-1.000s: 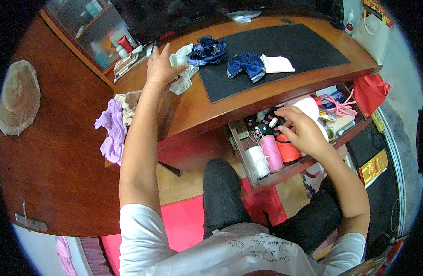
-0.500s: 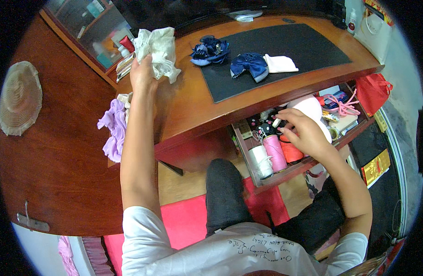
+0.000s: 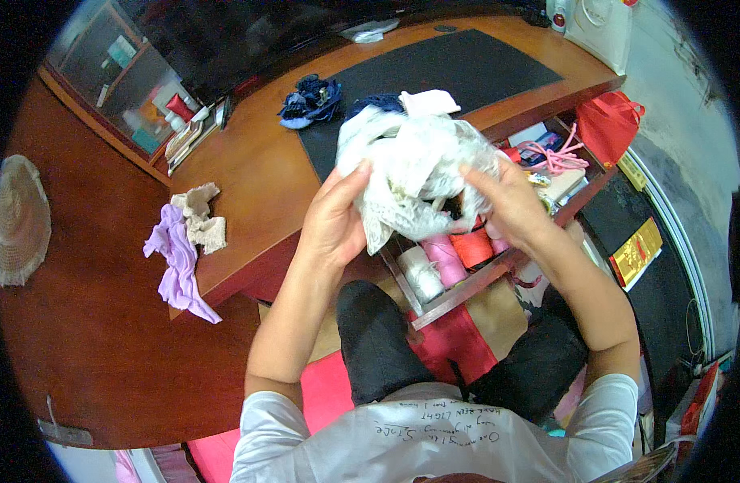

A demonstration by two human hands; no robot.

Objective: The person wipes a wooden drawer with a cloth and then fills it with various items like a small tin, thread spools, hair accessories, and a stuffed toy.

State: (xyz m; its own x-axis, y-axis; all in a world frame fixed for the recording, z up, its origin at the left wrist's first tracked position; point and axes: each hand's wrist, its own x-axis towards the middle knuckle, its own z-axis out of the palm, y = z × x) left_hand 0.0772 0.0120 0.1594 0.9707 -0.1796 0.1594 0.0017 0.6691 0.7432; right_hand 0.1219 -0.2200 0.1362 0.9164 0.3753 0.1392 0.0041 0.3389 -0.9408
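Note:
A thin, crumpled white plastic bag (image 3: pixel 426 161) is held up over the desk's front edge and the open drawer. My left hand (image 3: pixel 336 216) grips its left side, thumb on top. On the other side my right hand (image 3: pixel 511 203) is closed on the bag, its fingers partly hidden. Below it, the drawer (image 3: pixel 450 304) holds a white thread spool (image 3: pixel 420 274), a pink spool (image 3: pixel 445 260) and an orange-red spool (image 3: pixel 471 248). Behind the bag, a navy bow (image 3: pixel 376 104) is mostly covered, with a white folded piece (image 3: pixel 431 102) beside it.
A navy ruffled bow (image 3: pixel 311 102) lies by the black desk mat (image 3: pixel 491 68). Purple cloth (image 3: pixel 177 253) and beige cloth (image 3: pixel 202 216) hang at the desk's left edge. Pink cords (image 3: pixel 553 153) fill the drawer's right part, near a red bag (image 3: pixel 610 121).
My left hand has brought the white bag from the desk's left rear to above the drawer. My right hand has left the drawer, where it had a small white item, and now grips the bag.

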